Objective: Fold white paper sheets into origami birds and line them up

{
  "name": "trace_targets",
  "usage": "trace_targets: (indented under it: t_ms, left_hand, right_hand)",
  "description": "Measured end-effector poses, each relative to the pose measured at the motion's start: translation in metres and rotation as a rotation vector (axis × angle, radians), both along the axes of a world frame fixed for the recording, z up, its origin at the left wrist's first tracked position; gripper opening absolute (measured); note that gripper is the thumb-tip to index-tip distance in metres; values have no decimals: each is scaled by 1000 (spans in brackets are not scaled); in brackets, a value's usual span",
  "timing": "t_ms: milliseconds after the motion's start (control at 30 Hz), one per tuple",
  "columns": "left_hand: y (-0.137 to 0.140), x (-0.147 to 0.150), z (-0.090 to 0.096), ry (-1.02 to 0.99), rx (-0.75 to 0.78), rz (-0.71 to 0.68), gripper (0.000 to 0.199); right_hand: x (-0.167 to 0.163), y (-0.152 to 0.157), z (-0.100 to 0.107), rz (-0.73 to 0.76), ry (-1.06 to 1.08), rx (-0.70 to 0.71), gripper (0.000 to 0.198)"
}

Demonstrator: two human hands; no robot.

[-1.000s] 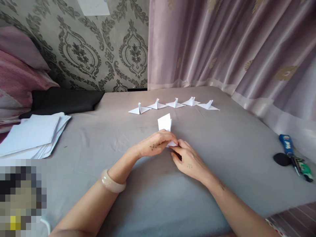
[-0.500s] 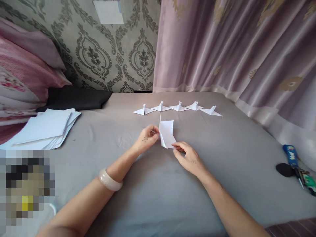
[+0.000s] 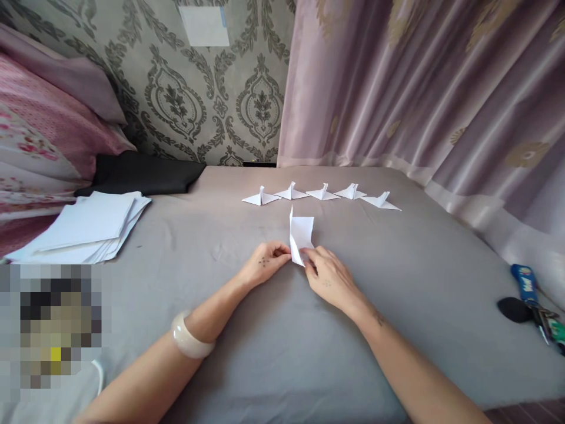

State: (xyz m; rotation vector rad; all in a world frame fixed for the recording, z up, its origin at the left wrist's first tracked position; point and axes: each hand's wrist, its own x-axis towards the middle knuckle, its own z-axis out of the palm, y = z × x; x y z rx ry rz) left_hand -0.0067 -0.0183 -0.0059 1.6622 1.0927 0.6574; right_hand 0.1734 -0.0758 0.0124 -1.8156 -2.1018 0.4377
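Observation:
A partly folded sheet of white paper point(image 3: 302, 231) rests on the grey cloth surface in front of me, its left flap standing up. My left hand point(image 3: 270, 260) pinches the lower left edge of the paper, fingers closed. My right hand point(image 3: 329, 271) is closed over the paper's lower right part, its fingertips near the bottom of the crease and hiding that corner. Beyond the paper stands a row of several folded white paper birds point(image 3: 323, 192), their wings spread and almost touching one another.
A stack of white paper sheets point(image 3: 83, 227) lies at the left, before a folded black cloth point(image 3: 145, 172). Keys with a blue tag point(image 3: 524, 282) lie at the far right. Pink curtains point(image 3: 353, 88) hang behind. A blurred patch covers the lower left.
My right hand has moved left and inward over the paper. My left hand has slid down along its left edge, and the upright flap now leans further over. The view has shifted slightly.

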Motion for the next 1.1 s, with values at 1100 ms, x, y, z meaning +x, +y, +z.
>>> trace_targets:
  t_ms: [1100]
  left_hand:
    - [-13, 24, 8, 210, 364, -142, 25]
  right_hand:
    - [-7, 4, 9, -473, 269, -74, 42]
